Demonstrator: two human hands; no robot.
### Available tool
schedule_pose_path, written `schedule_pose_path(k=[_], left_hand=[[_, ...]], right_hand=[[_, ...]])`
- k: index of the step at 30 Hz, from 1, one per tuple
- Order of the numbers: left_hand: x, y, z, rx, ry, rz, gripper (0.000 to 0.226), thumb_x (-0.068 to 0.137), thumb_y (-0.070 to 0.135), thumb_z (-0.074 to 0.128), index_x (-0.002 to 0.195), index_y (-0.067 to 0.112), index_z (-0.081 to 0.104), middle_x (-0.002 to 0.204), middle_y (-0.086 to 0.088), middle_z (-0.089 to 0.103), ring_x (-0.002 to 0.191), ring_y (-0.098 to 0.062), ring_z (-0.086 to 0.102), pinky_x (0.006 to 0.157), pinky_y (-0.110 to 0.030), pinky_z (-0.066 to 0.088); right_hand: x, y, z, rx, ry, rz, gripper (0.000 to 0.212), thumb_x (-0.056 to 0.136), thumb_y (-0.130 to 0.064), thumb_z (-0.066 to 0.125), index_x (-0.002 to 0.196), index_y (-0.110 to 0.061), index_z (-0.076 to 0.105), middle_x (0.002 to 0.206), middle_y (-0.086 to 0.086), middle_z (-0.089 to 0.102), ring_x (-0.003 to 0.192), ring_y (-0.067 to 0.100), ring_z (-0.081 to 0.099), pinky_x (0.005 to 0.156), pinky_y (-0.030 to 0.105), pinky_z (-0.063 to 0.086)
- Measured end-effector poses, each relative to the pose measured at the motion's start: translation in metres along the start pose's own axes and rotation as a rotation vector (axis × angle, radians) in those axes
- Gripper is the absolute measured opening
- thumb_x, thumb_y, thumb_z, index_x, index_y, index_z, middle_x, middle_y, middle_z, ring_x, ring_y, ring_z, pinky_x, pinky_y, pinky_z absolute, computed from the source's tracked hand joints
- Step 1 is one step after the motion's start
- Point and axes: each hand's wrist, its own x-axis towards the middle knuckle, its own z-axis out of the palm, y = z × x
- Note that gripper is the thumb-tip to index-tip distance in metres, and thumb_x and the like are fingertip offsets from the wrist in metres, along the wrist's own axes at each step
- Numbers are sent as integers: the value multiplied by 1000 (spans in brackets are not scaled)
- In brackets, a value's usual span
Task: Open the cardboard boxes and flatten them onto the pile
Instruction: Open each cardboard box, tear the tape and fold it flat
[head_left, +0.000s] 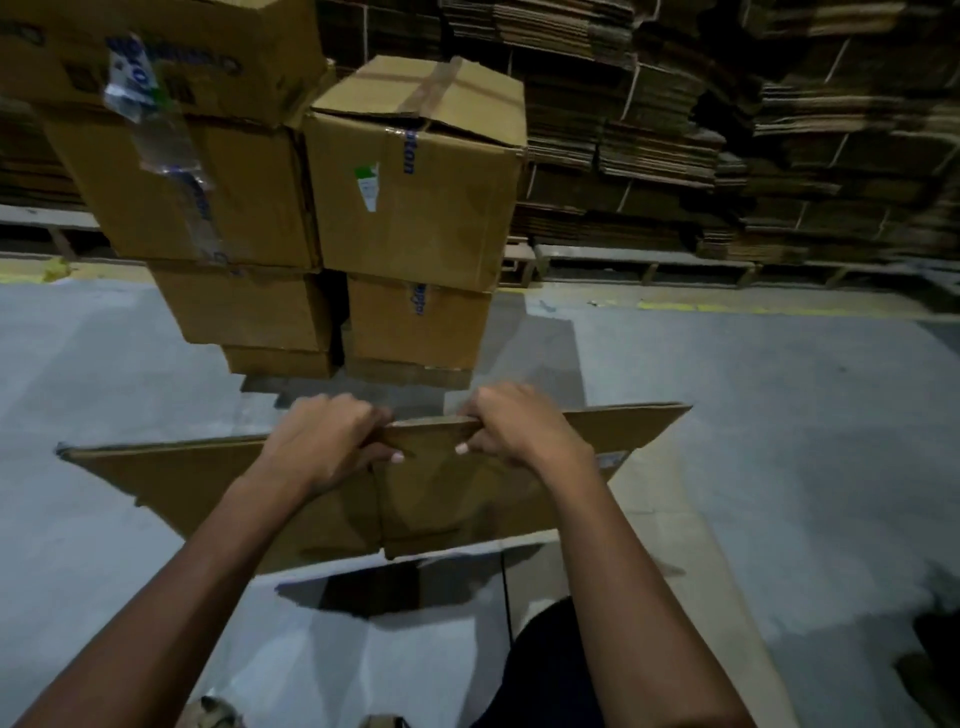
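Flattened box: held up off the floor in front of the body, broad side facing the camera, left hand and right hand side by side at its top edge, fingers curled over and clamped on it. Risk, as judged: grip is narrow and central, so the wide unsupported ends may sag or swing, or the crease may spring open. Material: matte brown corrugated board, limp, scuffed; beyond stands a stack of taped boxes, then banded flat cardboard piles.
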Motion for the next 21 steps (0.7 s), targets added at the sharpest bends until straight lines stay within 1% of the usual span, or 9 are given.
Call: schedule_pose_path(k=[4,6,8,10,12,15,17,19,21], left_hand=[[27,41,-41,49,72,104,22,93,56,56,106,39,53,87,14,48,78,-7,48,54,-21,30],[49,63,-48,17,115,192,20,93,51,58,109,39,56,89,14,51,81,-7,53,59,-22,35],[76,91,-46,-26,189,297,20,93,43,64,111,36,61,95,12,61,89,-10,62,70,-25,46],[103,124,-36,-9,278,387,20,90,36,68,109,33,67,102,9,70,95,-13,67,83,-33,49],[128,161,-29,34,374,480,17,87,34,71,103,30,71,98,6,74,92,-15,69,82,-35,46],[160,209,-29,56,533,645,12,89,32,63,93,25,72,87,3,75,76,-18,69,68,-31,38],[179,233,-23,79,608,705,19,94,30,53,96,23,70,90,1,75,76,-21,67,67,-34,36],[195,253,-10,121,645,740,13,97,23,56,102,21,67,95,0,74,80,-23,66,68,-37,38],[204,265,6,132,662,774,9,97,19,59,102,19,67,94,-1,72,82,-24,65,69,-40,37]], right_hand=[[-59,26,-33,-40,214,107,30,92,-43,68,121,-33,68,109,0,69,107,25,61,87,40,48],[-86,45,-39,-64,325,181,29,94,-43,66,122,-36,66,103,-4,68,104,23,61,82,38,47],[-108,64,-36,-61,493,295,28,95,-34,68,122,-39,69,95,-6,70,96,20,64,76,35,47],[-126,84,-26,-54,735,454,33,88,-19,76,114,-40,75,85,-4,75,82,22,68,67,33,50],[-139,107,-16,-22,921,588,41,75,-6,84,101,-37,80,69,-2,74,63,26,67,55,30,49],[-162,139,-13,-69,1025,716,48,60,6,86,92,-30,83,60,4,71,48,30,62,49,26,39],[-177,155,-12,-133,1114,737,50,55,11,85,90,-25,83,61,6,72,45,31,60,50,26,38],[-187,169,-3,-169,1208,744,52,50,12,82,88,-24,83,67,7,74,49,33,62,50,28,42],[-189,173,14,-178,1220,770,47,51,9,81,84,-25,81,66,9,72,49,35,61,49,28,42]])
